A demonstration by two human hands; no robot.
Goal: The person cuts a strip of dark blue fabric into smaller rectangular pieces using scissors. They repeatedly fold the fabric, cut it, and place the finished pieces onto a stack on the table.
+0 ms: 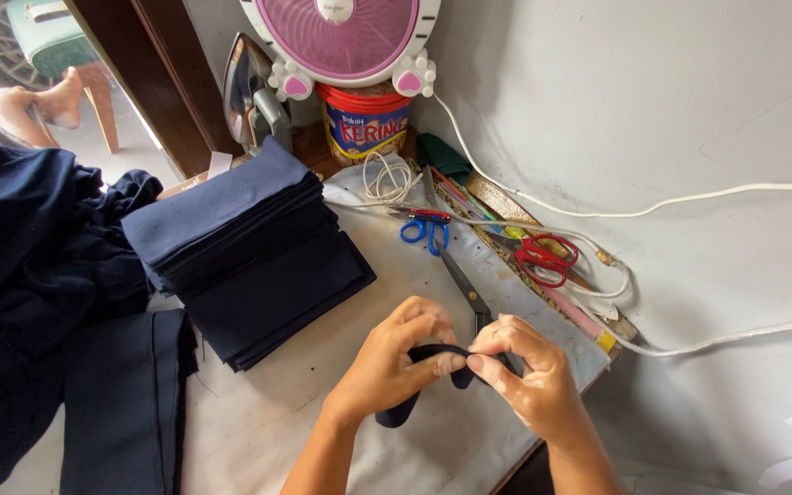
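Note:
My left hand (pixel 394 356) and my right hand (pixel 528 376) both pinch a narrow strip of dark navy fabric (pixel 401 411) above the white work table (pixel 258 422). The strip arches between my fingertips, and its loose end hangs down under my left hand. Just behind my hands lies a pair of scissors with blue handles (pixel 425 229), its blades pointing at my right hand. A tall stack of folded navy fabric pieces (pixel 249 247) sits to the left of my hands.
Red-handled scissors (pixel 544 257), rulers and white cables (pixel 653 206) lie along the grey wall at right. A pink fan (pixel 341 37), an iron (pixel 251 96) and a printed tub (pixel 361 124) stand at the back. Loose navy cloth (pixel 29 266) piles up at the left.

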